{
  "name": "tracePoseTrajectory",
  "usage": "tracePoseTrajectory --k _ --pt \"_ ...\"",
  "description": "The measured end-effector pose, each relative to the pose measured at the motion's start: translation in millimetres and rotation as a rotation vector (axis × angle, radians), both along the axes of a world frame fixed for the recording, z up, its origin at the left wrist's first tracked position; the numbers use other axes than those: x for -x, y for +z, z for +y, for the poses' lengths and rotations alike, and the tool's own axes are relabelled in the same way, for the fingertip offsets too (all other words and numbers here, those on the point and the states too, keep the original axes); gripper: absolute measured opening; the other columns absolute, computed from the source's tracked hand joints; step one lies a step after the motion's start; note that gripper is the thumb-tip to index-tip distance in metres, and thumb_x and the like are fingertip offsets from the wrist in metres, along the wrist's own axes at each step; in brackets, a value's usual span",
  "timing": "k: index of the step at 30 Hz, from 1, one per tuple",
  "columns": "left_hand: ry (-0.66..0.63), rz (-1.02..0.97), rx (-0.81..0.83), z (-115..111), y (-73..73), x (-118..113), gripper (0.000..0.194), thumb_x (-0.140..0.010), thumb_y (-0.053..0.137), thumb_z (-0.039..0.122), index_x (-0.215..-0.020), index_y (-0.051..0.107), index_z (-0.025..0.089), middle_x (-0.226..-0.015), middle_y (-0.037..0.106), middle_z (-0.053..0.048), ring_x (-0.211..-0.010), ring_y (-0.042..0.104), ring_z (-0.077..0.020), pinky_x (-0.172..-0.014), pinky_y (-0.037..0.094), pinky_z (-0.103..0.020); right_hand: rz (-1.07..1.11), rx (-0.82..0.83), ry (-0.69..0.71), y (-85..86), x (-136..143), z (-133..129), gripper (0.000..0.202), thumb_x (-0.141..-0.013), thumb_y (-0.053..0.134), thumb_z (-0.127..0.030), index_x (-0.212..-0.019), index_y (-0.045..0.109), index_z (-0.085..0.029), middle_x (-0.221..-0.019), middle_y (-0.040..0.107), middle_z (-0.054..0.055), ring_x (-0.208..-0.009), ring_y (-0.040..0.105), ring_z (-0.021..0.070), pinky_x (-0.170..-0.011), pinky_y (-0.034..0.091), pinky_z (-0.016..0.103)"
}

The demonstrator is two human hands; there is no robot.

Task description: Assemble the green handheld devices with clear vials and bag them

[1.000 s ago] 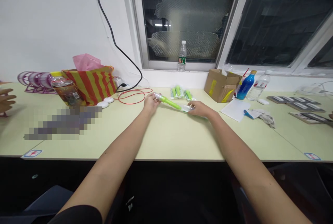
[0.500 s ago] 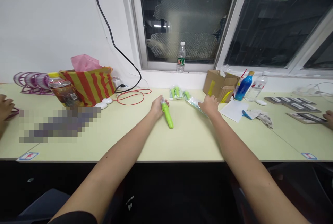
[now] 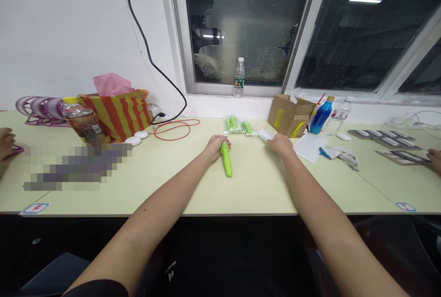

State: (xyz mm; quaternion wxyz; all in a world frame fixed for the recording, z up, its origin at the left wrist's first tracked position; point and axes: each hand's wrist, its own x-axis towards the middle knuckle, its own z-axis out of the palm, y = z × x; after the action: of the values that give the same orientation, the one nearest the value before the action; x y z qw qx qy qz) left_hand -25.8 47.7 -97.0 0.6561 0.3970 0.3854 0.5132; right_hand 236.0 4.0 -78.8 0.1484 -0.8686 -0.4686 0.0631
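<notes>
A lime-green, stick-shaped item (image 3: pixel 226 161) slants toward me over the table, its far end inside my left hand (image 3: pixel 216 145). The fingers of that hand are closed around it. To the right, my right hand (image 3: pixel 280 143) is closed on the near end of a clear plastic bag (image 3: pixel 264 134). Just beyond my hands lie several bagged green items (image 3: pixel 234 123), with another bagged green item (image 3: pixel 247 128) beside them. What exactly the green item is cannot be made out.
An open cardboard box (image 3: pixel 287 115) stands behind my right hand, near white paper (image 3: pixel 312 146), a blue bottle (image 3: pixel 321 117) and a glove-like cloth (image 3: pixel 344 157). At left are a striped bag (image 3: pixel 120 115), a large drink bottle (image 3: pixel 84 122) and a red cable (image 3: pixel 172 129). Other people's hands show at both edges.
My left hand has moved slightly right and nearer with the green item, covering its clear end. The plastic bag under my right hand has shifted away from the bagged green items.
</notes>
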Motion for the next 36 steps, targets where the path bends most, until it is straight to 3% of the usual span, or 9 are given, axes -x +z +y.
tracePoseTrajectory --k 5,8,12,17,20,27,31,36 --pt "0.002 0.025 -0.004 -1.2 -0.1 -2.8 0.028 -0.075 0.067 0.012 -0.092 0.046 0.017 -0.068 0.061 -0.003 -0.062 0.065 -0.018 -0.059 0.057 -0.034 -0.104 -0.136 -0.083 -0.3 -5.5 0.4 0.055 -0.087 0.052 -0.033 -0.131 0.049 -0.001 -0.133 0.05 0.028 -0.123 0.051 0.0367 -0.098 0.043 0.043" --pt "0.027 0.037 -0.005 -1.3 0.0 -3.6 0.028 -0.075 0.067 0.013 -0.092 0.046 0.018 -0.068 0.06 -0.003 -0.061 0.065 -0.0182 -0.058 0.056 -0.034 -0.156 -0.169 -0.04 8.8 -12.0 -2.3 0.046 -0.088 0.05 -0.032 -0.124 0.058 -0.004 -0.125 0.057 0.025 -0.118 0.055 0.0351 -0.095 0.045 0.041" --pt "0.03 0.044 -0.001 0.2 -0.9 -3.6 0.03 -0.074 0.069 0.012 -0.091 0.046 0.018 -0.069 0.061 -0.004 -0.061 0.065 -0.0193 -0.058 0.055 -0.034 -0.172 0.059 0.066 18.3 -25.6 -6.3 0.04 -0.08 0.061 -0.035 -0.113 0.067 -0.012 -0.119 0.062 0.022 -0.115 0.057 0.0371 -0.089 0.047 0.044" --pt "-0.003 0.044 0.014 1.8 -1.4 -2.2 0.029 -0.072 0.069 0.011 -0.09 0.047 0.017 -0.069 0.061 -0.005 -0.061 0.065 -0.0199 -0.059 0.055 -0.035 -0.138 0.244 0.133 10.3 -30.8 -6.8 0.055 -0.065 0.076 -0.034 -0.115 0.066 -0.014 -0.122 0.06 0.02 -0.11 0.06 0.0331 -0.082 0.05 0.039" --pt "-0.016 0.044 0.019 0.9 -0.3 -1.4 0.028 -0.072 0.068 0.011 -0.09 0.047 0.017 -0.069 0.061 -0.006 -0.061 0.065 -0.0197 -0.059 0.055 -0.035 -0.11 0.207 0.128 2.7 -26.8 -4.9 0.059 -0.065 0.075 -0.028 -0.121 0.062 -0.014 -0.123 0.059 0.019 -0.108 0.061 0.0308 -0.082 0.05 0.038" --pt "-0.036 0.045 0.022 -2.1 1.3 -0.3 0.028 -0.072 0.068 0.009 -0.089 0.049 0.016 -0.069 0.062 -0.006 -0.061 0.065 -0.0195 -0.059 0.055 -0.034 -0.194 -0.026 -0.007 -2.0 -14.3 1.5 0.053 -0.083 0.061 -0.026 -0.131 0.051 -0.006 -0.136 0.045 0.027 -0.123 0.051 0.0344 -0.095 0.044 0.04" --pt "-0.033 0.034 0.03 -0.4 0.1 -0.9 0.031 -0.07 0.071 0.01 -0.09 0.048 0.017 -0.069 0.062 -0.006 -0.061 0.065 -0.0197 -0.059 0.055 -0.035 -0.198 -0.147 -0.081 9.8 -17.9 -1.9 0.044 -0.084 0.06 -0.033 -0.119 0.061 -0.007 -0.124 0.057 0.026 -0.116 0.057 0.0343 -0.09 0.047 0.04" --pt "-0.033 0.028 0.038 0.4 0.0 -1.0 0.031 -0.07 0.072 0.009 -0.089 0.049 0.017 -0.068 0.063 -0.006 -0.06 0.064 -0.0196 -0.057 0.054 -0.034 0.03 0.152 0.042 21.4 -21.9 -10.6 0.026 -0.08 0.06 -0.029 -0.099 0.071 -0.014 -0.093 0.071 0.018 -0.09 0.068 0.0292 -0.078 0.051 0.039"
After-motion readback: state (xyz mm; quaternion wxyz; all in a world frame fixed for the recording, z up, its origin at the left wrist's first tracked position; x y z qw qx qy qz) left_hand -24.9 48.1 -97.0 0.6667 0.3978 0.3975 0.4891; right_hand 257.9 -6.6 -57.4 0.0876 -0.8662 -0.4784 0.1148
